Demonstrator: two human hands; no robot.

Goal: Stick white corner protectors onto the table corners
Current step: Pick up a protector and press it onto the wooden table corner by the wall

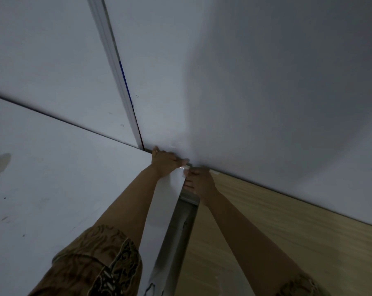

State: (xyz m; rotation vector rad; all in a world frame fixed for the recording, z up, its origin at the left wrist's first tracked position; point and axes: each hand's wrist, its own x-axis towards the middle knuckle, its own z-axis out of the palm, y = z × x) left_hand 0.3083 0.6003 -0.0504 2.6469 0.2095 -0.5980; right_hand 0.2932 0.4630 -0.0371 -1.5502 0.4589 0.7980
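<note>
Corner protector (184,167), small and white, sits pinched between both hands at the far corner of the white surface (53,189). Left hand (166,162) curls its fingers over the corner edge, gripping it; right hand (199,181) presses fingertips against it from just beside. Wooden floor (287,231) lies below the right forearm.

Both hands crowd the table (74,178) corner: left hand (164,162) on top, right hand (199,182) at the side edge. White wall (266,92) directly behind, no gap. Tabletop to the left is bare; wood floor (287,231) to the right is open.
</note>
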